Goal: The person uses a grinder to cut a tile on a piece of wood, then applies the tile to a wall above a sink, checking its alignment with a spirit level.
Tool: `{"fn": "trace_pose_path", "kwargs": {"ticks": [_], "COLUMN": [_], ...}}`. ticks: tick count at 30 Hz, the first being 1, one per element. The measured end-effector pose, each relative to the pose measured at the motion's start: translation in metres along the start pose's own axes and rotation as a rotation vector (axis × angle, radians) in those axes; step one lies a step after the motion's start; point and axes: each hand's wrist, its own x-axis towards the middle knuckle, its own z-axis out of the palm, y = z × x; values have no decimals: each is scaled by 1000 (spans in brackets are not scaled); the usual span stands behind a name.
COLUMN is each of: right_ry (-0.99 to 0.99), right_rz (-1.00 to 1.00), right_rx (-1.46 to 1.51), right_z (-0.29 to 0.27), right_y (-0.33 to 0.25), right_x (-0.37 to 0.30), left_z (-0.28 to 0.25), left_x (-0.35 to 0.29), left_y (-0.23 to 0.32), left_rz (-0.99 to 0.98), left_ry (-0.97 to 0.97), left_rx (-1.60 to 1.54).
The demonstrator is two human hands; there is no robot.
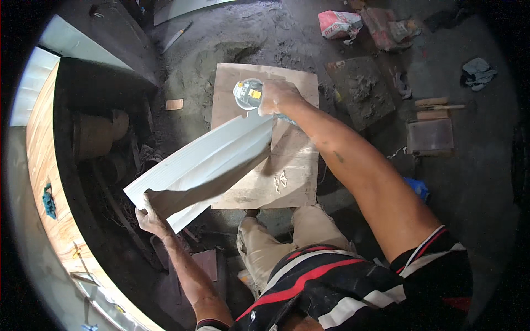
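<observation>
My right hand is wrapped round what looks like an angle grinder, its round grey head with a yellow patch showing; the hand hides most of its body. The head is at the far end of a long white tile with fine grooves along one edge. My left hand grips the tile's near left end, thumb on top. The tile slants across a pale board and juts past its left side. A dark shadow lies along the tile. Whether the disc touches it I cannot tell.
Beyond the board, grey sandy mortar covers the ground, with a red and white bag on it. A mortar-smeared board and wood pieces lie right. Left stand a wood-patterned slab and buckets beneath it.
</observation>
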Motion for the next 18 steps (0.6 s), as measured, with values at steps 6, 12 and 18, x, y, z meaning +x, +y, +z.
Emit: {"fn": "trace_pose_path", "kwargs": {"ticks": [6, 12, 18], "right_ry": [-3, -9, -38], "right_rz": [-13, -10, -8], "right_rx": [-52, -148, -229], "right_z": [0, 2, 7], "right_y": [-2, -6, -5], "right_x": [-9, -19, -23], "left_z": [1, 0, -1], "left_x": [-10, -16, -17], "left_y": [10, 20, 16], "left_rz": [11, -29, 49], "left_ry": [10, -2, 14], "left_rx": [-18, -28, -9]}}
